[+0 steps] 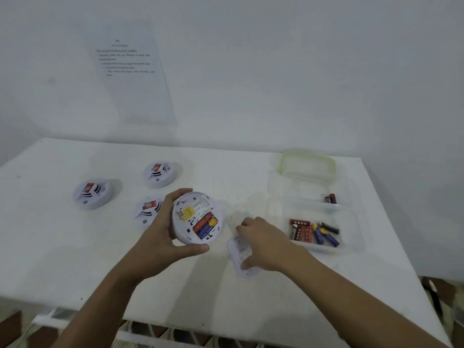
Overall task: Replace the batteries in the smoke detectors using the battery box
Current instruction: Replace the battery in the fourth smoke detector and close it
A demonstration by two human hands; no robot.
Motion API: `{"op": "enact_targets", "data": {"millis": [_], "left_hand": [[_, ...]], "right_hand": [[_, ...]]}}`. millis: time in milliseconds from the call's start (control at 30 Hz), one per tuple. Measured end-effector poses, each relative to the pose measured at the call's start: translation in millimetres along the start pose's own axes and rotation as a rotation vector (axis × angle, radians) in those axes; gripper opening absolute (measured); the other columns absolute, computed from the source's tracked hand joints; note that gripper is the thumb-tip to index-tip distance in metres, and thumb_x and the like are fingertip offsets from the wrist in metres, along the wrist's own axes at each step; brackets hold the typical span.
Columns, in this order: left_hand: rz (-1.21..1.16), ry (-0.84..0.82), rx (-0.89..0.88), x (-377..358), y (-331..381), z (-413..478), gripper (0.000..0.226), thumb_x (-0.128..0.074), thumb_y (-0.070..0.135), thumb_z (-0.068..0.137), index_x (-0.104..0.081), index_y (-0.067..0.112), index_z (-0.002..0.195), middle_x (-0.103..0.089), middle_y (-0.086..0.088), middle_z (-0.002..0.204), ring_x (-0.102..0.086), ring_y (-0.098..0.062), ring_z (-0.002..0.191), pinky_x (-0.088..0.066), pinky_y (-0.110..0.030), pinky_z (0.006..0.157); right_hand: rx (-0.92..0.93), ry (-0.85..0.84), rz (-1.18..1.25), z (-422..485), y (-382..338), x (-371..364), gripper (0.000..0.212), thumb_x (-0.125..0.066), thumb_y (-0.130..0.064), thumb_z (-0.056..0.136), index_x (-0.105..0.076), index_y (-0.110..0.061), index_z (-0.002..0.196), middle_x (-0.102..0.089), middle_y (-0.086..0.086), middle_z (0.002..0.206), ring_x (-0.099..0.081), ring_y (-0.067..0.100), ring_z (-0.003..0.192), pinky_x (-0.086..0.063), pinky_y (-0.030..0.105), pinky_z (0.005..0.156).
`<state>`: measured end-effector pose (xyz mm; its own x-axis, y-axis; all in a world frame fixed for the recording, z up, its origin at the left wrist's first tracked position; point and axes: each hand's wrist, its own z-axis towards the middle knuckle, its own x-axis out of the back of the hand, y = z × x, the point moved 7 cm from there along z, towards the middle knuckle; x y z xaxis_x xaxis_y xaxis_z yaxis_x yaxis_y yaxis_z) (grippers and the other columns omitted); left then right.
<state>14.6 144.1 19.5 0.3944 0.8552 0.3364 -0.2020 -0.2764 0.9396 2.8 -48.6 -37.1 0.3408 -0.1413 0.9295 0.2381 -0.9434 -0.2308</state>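
On the white table [75, 259], three smoke detectors [93, 194] lay at the left. The left hand [160, 237] gripped a fourth detector [197, 218] around its edge, and its open back showed the fitted batteries [204, 226]. The right hand [266, 243], a little blurred, seemed to pinch a white cover [239, 257] lying on the table. At the right stood the clear battery box [356, 229] with loose batteries [316, 232] inside.
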Motion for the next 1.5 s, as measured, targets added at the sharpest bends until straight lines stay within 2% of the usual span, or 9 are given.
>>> {"op": "enact_targets", "data": {"millis": [167, 333, 533, 667, 867, 967, 1133, 1333, 1500], "left_hand": [[0.031, -0.009, 0.019, 0, -6, 2, 0.101, -0.093, 0.018, 0.063, -0.034, 0.039, 0.143, -0.050, 0.021, 0.134, -0.052, -0.005, 0.128, -0.056, -0.023, 0.092], [0.016, 0.000, 0.010, -2, -1, 10, 0.100, -0.094, 0.018, 0.061, -0.036, 0.041, 0.140, -0.051, 0.022, 0.134, -0.051, -0.004, 0.127, -0.056, -0.021, 0.089], [-0.031, -0.003, -0.030, -7, 11, 22, 0.099, -0.092, 0.008, 0.065, -0.037, 0.035, 0.142, -0.052, 0.014, 0.137, -0.053, -0.012, 0.130, -0.056, -0.029, 0.095], [-0.054, -0.005, -0.057, -18, 23, 32, 0.097, -0.090, 0.004, 0.065, -0.037, 0.031, 0.141, -0.053, 0.018, 0.133, -0.055, -0.008, 0.127, -0.056, -0.024, 0.092], [-0.016, -0.015, -0.129, -43, 46, 48, 0.098, -0.093, 0.016, 0.064, -0.035, 0.034, 0.141, -0.050, 0.018, 0.136, -0.053, -0.010, 0.128, -0.057, -0.027, 0.092], [-0.007, -0.020, -0.173, -60, 60, 56, 0.097, -0.093, 0.021, 0.063, -0.035, 0.034, 0.140, -0.052, 0.019, 0.132, -0.055, -0.013, 0.127, -0.056, -0.032, 0.096], [0.018, -0.020, -0.199, -78, 71, 65, 0.098, -0.091, 0.032, 0.065, -0.032, 0.035, 0.144, -0.054, 0.019, 0.135, -0.059, -0.014, 0.124, -0.055, -0.043, 0.100], [0.068, -0.027, -0.213, -83, 74, 70, 0.093, -0.090, 0.030, 0.068, -0.034, 0.033, 0.141, -0.053, 0.023, 0.132, -0.059, -0.010, 0.122, -0.056, -0.039, 0.098], [0.063, -0.060, -0.215, -86, 73, 73, 0.096, -0.090, 0.028, 0.068, -0.031, 0.035, 0.143, -0.052, 0.022, 0.135, -0.056, -0.011, 0.126, -0.055, -0.029, 0.098]], "right_hand": [[0.003, -0.014, 0.039, 8, 3, -1, 0.068, -0.088, -0.039, 0.071, -0.056, -0.015, 0.127, -0.050, 0.003, 0.121, -0.045, 0.019, 0.107, -0.047, 0.034, 0.083], [0.012, 0.038, 0.085, 8, 6, 6, 0.068, -0.089, -0.036, 0.069, -0.051, -0.017, 0.123, -0.046, 0.003, 0.113, -0.048, 0.021, 0.093, -0.041, 0.031, 0.068], [-0.072, 0.402, 0.610, -11, 33, 57, 0.016, -0.074, -0.019, 0.088, -0.060, -0.017, 0.096, -0.065, 0.004, 0.089, -0.060, 0.023, 0.070, -0.054, 0.039, 0.063], [-0.053, 0.722, 0.878, -38, 46, 102, 0.008, -0.070, -0.017, 0.091, -0.066, -0.020, 0.086, -0.068, -0.001, 0.079, -0.059, 0.021, 0.070, -0.045, 0.021, 0.059], [0.101, 0.963, 0.847, -63, 33, 135, 0.026, -0.066, -0.019, 0.096, -0.068, -0.045, 0.093, -0.067, -0.010, 0.084, -0.058, 0.009, 0.077, -0.043, 0.014, 0.061], [0.120, 1.046, 0.671, -65, 27, 134, 0.020, -0.063, -0.025, 0.095, -0.076, -0.035, 0.107, -0.063, -0.009, 0.087, -0.059, 0.007, 0.084, -0.045, 0.012, 0.066], [0.042, 1.000, 0.461, -57, 27, 124, 0.028, -0.057, -0.043, 0.096, -0.074, -0.031, 0.116, -0.053, -0.008, 0.094, -0.058, 0.012, 0.086, -0.053, 0.033, 0.070], [0.101, 0.641, 0.557, -51, 36, 112, 0.045, -0.056, -0.054, 0.095, -0.063, -0.031, 0.133, -0.041, -0.020, 0.122, -0.041, 0.001, 0.120, -0.037, 0.008, 0.092], [0.106, 0.662, 0.472, -54, 42, 115, 0.046, -0.056, -0.055, 0.095, -0.058, -0.037, 0.138, -0.037, -0.021, 0.132, -0.036, -0.001, 0.125, -0.037, 0.012, 0.096]]}}
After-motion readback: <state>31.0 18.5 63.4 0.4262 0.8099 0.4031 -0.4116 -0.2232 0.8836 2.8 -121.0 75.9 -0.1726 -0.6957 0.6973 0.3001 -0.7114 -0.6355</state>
